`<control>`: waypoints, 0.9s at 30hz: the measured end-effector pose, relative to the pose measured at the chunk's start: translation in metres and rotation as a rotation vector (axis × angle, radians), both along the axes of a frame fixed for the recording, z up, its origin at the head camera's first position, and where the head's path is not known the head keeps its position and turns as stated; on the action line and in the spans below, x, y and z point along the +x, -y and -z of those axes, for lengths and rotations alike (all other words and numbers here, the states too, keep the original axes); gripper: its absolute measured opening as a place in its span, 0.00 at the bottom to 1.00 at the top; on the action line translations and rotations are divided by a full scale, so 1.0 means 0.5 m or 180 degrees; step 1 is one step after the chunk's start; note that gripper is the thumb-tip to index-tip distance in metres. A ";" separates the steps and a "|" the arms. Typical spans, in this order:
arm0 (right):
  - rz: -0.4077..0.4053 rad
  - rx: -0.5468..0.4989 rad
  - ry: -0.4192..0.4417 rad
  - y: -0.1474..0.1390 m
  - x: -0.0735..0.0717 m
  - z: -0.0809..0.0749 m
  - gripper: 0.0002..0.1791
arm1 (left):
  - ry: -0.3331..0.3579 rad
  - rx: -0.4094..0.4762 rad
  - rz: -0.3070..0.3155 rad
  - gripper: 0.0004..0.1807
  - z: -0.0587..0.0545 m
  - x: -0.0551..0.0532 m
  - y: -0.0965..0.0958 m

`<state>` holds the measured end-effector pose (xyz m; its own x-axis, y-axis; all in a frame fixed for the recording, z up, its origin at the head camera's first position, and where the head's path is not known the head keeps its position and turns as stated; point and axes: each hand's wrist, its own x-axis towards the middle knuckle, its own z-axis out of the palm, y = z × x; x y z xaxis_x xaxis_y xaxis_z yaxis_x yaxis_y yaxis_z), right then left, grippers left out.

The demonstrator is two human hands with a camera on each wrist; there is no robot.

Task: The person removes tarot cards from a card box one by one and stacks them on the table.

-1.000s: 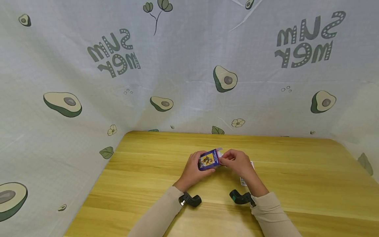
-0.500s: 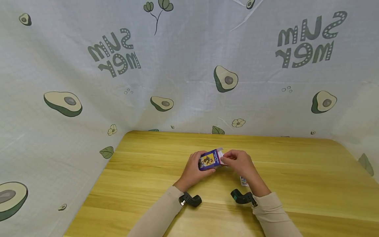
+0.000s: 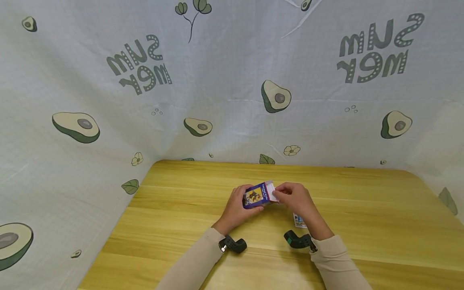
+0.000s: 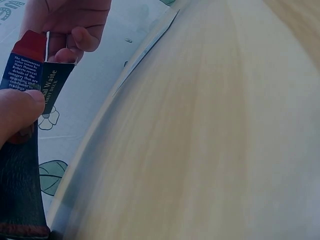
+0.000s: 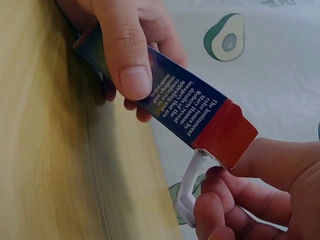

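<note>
A small blue card-deck box [image 3: 255, 195], lettered "Waite", lies in the grip of my left hand [image 3: 235, 211], thumb along one narrow side. Its right end is open. A red side flap [image 5: 229, 135] sticks out there in the right wrist view, and a white end flap [image 5: 188, 200] hangs out beside it. My right hand [image 3: 296, 199] is at this open end, thumb and fingertips pinching the white flap. Whether cards are inside is hidden. On the table, a printed card [image 3: 299, 221] lies partly covered by my right forearm.
The wooden table [image 3: 174, 225] runs back to a white curtain [image 3: 232, 80] printed with avocados. Black camera mounts sit on both wrists, the left mount [image 3: 233, 244] and the right mount [image 3: 297, 240] hanging over the table.
My right hand has shifted slightly right, away from the box, and more of the white flap shows. More of the table card is uncovered. The left hand and box have stayed put.
</note>
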<state>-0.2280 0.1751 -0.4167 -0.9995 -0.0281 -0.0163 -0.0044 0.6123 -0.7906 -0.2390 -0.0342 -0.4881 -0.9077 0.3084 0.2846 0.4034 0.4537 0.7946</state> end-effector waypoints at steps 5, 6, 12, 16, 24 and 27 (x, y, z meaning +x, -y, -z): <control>0.0011 -0.0053 0.0007 -0.001 -0.001 -0.002 0.13 | -0.0012 -0.0002 0.0000 0.40 0.001 0.000 0.000; 0.0011 -0.0065 0.0011 -0.002 -0.001 -0.002 0.13 | -0.0003 -0.0004 -0.0002 0.40 0.001 0.000 0.001; 0.0006 -0.0109 -0.0002 -0.006 -0.002 -0.004 0.13 | -0.0011 -0.0006 -0.0003 0.40 0.001 -0.002 0.002; 0.0005 -0.0142 0.0008 -0.009 -0.002 -0.005 0.14 | -0.0027 0.0000 -0.0001 0.40 0.000 -0.002 0.001; -0.0005 -0.0160 0.0003 -0.016 0.001 -0.013 0.13 | -0.0031 0.0003 -0.0006 0.40 0.000 -0.003 0.001; -0.0003 -0.0177 -0.0001 -0.019 -0.001 -0.014 0.13 | -0.0034 0.0005 -0.0009 0.40 0.000 -0.001 0.001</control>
<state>-0.2284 0.1848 -0.4096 -0.9995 -0.0299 -0.0142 -0.0053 0.5674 -0.8234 -0.2397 -0.0346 -0.4881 -0.9055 0.3054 0.2948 0.4105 0.4537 0.7909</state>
